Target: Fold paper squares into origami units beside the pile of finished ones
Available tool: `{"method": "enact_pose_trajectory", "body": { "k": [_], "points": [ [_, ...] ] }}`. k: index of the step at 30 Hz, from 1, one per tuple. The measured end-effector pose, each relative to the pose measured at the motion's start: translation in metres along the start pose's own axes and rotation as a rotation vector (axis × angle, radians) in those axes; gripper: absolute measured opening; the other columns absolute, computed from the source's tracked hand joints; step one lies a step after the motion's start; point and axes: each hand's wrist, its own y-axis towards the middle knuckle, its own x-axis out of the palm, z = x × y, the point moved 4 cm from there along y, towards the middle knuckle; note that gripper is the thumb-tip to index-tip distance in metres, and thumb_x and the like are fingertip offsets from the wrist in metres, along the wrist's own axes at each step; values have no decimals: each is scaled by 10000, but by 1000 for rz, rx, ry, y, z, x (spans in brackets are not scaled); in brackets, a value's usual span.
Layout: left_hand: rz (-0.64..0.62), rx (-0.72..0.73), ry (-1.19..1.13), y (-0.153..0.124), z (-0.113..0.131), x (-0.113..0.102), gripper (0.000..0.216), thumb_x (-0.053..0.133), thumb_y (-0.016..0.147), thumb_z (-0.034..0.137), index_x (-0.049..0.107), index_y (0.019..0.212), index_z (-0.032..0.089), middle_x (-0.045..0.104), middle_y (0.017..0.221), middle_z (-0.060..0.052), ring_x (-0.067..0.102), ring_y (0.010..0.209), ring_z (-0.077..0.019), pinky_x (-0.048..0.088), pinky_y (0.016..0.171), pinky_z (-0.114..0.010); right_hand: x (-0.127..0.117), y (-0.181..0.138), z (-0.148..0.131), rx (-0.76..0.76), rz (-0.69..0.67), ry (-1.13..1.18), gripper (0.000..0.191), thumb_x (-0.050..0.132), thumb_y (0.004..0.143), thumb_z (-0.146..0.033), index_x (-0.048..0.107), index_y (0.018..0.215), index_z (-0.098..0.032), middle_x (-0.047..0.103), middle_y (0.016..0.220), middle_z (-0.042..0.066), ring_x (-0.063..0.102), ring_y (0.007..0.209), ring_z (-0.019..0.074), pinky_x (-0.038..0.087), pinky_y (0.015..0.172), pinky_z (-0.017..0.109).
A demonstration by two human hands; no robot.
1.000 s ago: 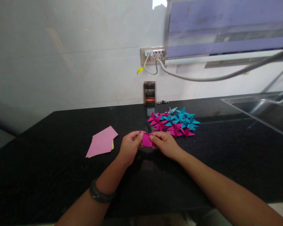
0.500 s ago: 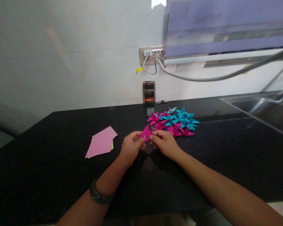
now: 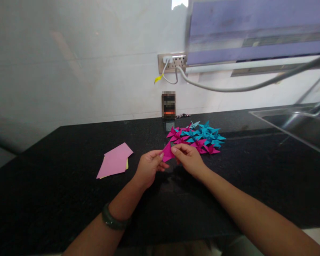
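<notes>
Between fingertips (image 3: 161,155), folded magenta paper (image 3: 168,153) points away, long axis leaning right.

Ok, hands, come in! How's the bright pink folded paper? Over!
Left hand, right hand: both pinching bright pink folded paper. Pointed pink and blue paper shapes just beyond right hand. Nothing seems in the way.

Wall socket (image 3: 179,64) with grey cable (image 3: 224,90) — below it, a pixelated dark object (image 3: 169,105) — far right, a sink (image 3: 306,129)
</notes>
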Motion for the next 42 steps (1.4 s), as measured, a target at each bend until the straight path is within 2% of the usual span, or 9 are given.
{"method": "enact_pose_trajectory", "body": {
  "k": [6,12,18,22,28,32,35,39,42],
  "points": [
    [-35,36,85,0,-1,-1,268,653,643,295,624,825,101,574,452,6,513,404,-77,365,407,-160,-2,1,-1,-10,-38,-11,279,545,720,-428,555,661,-156,460,515,-41,417,444,68,342,433,200],
    [-59,4,49,1,-2,-1,259,650,643,304,619,812,110,569,459,12,496,396,-70,359,414,-164,-2,0,-1,-23,-58,-27,280,508,748,-412,548,649,-154,460,492,-38,426,443,71,349,445,204],
    [-67,-14,29,0,-2,0,268,663,630,310,616,797,106,549,439,19,478,379,-66,344,404,-163,-1,3,5,10,-45,15,196,508,736,-351,553,762,-163,481,530,-39,441,446,77,365,445,211],
    [-59,-27,19,0,-3,0,285,667,627,301,615,821,98,562,453,14,491,387,-67,364,412,-163,-4,5,5,-63,14,48,140,554,679,-262,500,785,-188,474,560,-50,440,469,79,371,464,211],
    [-57,-28,-17,-1,-1,2,310,690,611,314,618,823,99,590,518,4,527,417,-73,408,431,-175,-7,3,4,-56,-3,-111,111,481,729,-219,576,754,-167,541,629,-10,471,532,98,397,513,235],
    [-108,-30,-32,-2,0,5,331,708,598,310,628,846,106,634,613,-22,585,500,-95,456,481,-189,-4,1,-4,-224,-50,-198,99,556,734,-246,610,714,-166,572,705,12,524,664,127,431,638,273],
    [-170,-43,-55,-3,0,7,339,711,604,287,627,883,113,659,688,-41,624,586,-116,482,545,-199,-1,0,-6,-360,-99,-247,69,594,718,-180,652,752,-198,581,772,21,535,765,140,432,721,293],
    [-211,-71,-79,-4,0,8,318,680,639,270,618,913,121,669,733,-54,638,628,-132,492,569,-211,2,0,-2,-438,-142,-349,172,551,759,-143,681,828,-232,565,796,29,530,786,137,437,712,282],
    [-165,-105,-57,-3,-2,6,271,649,672,305,618,866,118,665,690,-52,626,586,-125,485,538,-209,4,-4,-4,-513,-202,-501,193,524,782,-164,687,860,-231,546,838,46,520,799,140,436,702,275]
  ]
}}
